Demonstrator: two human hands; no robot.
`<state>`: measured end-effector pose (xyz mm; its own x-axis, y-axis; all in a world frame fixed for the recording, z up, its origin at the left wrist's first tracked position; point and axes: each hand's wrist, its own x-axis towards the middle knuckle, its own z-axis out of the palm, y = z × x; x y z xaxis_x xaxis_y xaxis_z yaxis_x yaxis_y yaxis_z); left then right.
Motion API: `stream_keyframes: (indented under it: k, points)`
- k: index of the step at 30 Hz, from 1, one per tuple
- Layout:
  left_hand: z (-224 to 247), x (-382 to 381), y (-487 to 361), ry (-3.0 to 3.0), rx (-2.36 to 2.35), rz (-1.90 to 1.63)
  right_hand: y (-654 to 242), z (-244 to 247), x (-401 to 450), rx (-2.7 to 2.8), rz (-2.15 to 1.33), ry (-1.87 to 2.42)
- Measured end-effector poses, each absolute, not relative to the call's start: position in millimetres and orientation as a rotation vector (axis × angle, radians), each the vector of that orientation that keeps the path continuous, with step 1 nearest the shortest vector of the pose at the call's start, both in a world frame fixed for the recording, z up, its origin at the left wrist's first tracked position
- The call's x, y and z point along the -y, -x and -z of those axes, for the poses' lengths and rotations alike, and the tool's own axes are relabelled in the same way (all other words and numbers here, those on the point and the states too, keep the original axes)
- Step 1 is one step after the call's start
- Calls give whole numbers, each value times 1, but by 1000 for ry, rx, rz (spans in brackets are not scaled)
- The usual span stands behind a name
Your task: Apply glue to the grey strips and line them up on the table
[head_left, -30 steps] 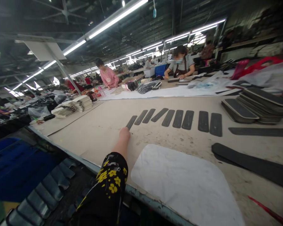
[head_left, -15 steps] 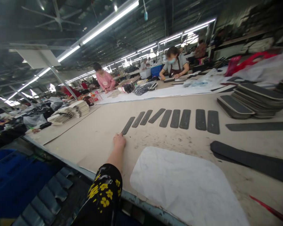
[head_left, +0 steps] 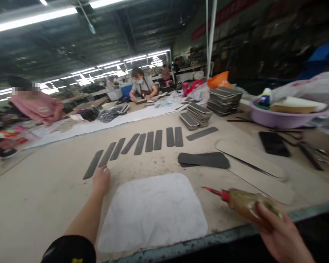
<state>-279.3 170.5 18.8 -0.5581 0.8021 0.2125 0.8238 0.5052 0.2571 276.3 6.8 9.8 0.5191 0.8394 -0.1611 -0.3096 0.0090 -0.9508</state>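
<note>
Several dark grey rounded strips (head_left: pixel 140 144) lie in a slanting row on the table (head_left: pixel 55 190). My left hand (head_left: pixel 101 179) is at the near end of the second strip from the left (head_left: pixel 108 153), just right of the leftmost strip (head_left: pixel 93 165). Its fingers are bent together; whether they grip anything is hidden. In my right hand (head_left: pixel 279 226) is a squeeze bottle (head_left: pixel 249 206) of amber liquid, its red nozzle pointing left above the table. A white sheet (head_left: pixel 156 212) with rounded corners lies between the hands.
Longer dark pieces (head_left: pixel 204 160) overlap right of the sheet. Stacks of grey-topped pieces (head_left: pixel 224 100) stand behind. At right are a phone (head_left: pixel 274 143), a purple basin (head_left: pixel 285 118) and thin dark strips. Two co-workers (head_left: pixel 144 87) work across the table.
The view has swung right, bringing my right hand with the bottle into sight. My left hand has shifted from the leftmost strip's near end to that of the second strip.
</note>
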Motion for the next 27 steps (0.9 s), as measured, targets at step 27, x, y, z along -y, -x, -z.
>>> stream_keyframes:
  k: [27]
  points:
    - [-60,-211,-39,2689,1448,173,-316,-46,13,244,-1098,901]
